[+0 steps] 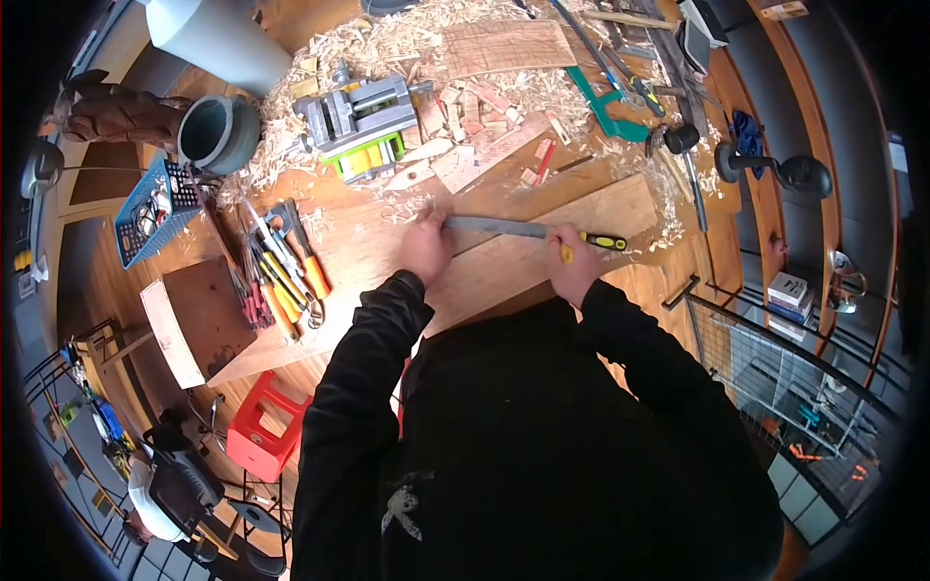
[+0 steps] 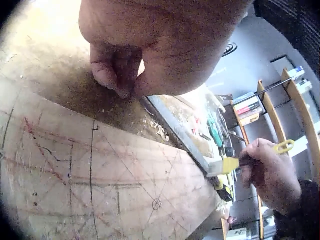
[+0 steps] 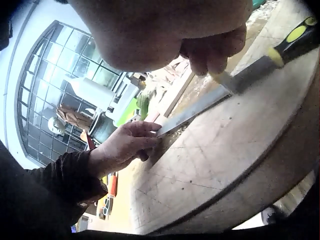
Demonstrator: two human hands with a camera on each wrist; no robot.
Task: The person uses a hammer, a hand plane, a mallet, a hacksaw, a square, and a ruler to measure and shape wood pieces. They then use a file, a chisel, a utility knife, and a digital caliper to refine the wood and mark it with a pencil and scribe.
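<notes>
A flat metal file (image 1: 494, 227) with a black-and-yellow handle (image 1: 606, 241) lies slantwise over a wooden board (image 1: 620, 208). My left hand (image 1: 426, 247) pinches the file's tip end; in the right wrist view its thumb and fingers (image 3: 131, 142) close around the blade. Near the handle end, my right hand (image 1: 573, 266) grips a small yellow-handled brush (image 2: 225, 166). Its pale bristles (image 3: 223, 81) meet the blade in the right wrist view. Pencil and red lines mark the board's face in the left wrist view.
A grey vise (image 1: 358, 114) stands among wood shavings (image 1: 334, 48) behind the hands. Pliers and other hand tools (image 1: 281, 276) lie at the left, beside a blue basket (image 1: 145, 228). A green-handled saw (image 1: 610, 111) and more tools are at the back right.
</notes>
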